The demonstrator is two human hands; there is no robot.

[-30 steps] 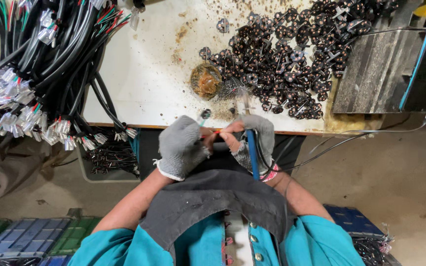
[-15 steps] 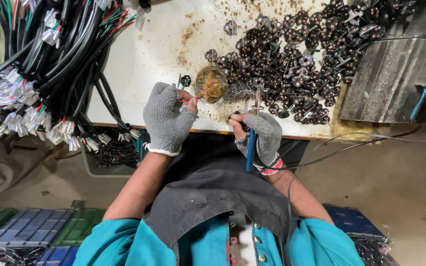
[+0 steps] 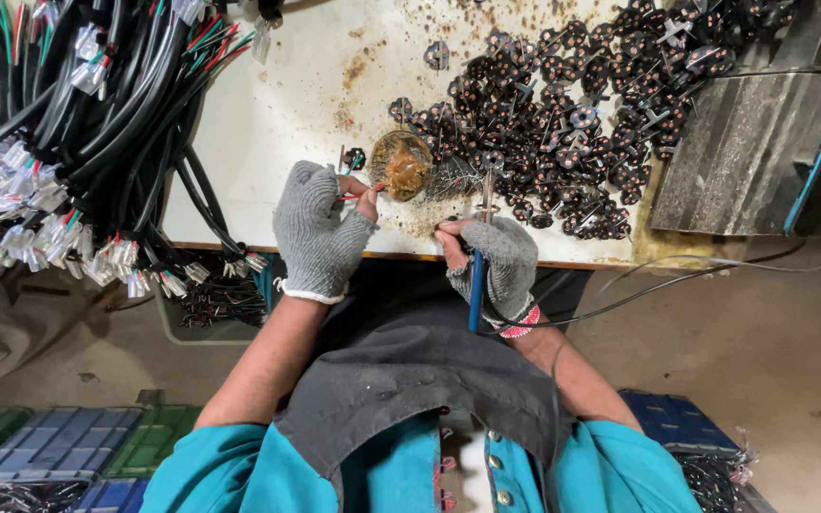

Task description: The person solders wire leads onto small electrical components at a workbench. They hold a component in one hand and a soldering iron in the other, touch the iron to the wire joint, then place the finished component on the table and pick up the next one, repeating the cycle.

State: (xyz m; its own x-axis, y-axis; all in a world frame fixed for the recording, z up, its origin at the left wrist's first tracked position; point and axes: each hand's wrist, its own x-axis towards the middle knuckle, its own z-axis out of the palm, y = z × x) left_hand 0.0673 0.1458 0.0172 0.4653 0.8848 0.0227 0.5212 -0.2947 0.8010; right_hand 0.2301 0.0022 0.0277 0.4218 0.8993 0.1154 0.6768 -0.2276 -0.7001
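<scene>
We note small round tin (image 3: 401,164) on stained white bench (image 3: 268,123), amber paste inside. Beside it, heap of dark plug inserts (image 3: 582,114). Cable bundle (image 3: 68,123) with white connectors lies at bench's left end. Our left hand (image 3: 320,228), grey fingerless glove, pinches thin red wire (image 3: 361,194), wire tip at tin rim. Our right hand (image 3: 491,266) grips blue-handled soldering iron (image 3: 480,261) upright, tip near tin. Hands apart, both at bench's near edge.

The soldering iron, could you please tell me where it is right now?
In the head view, the soldering iron is in the right hand at the table's near edge, tip up by the round tin, left of the dark parts pile.
</scene>
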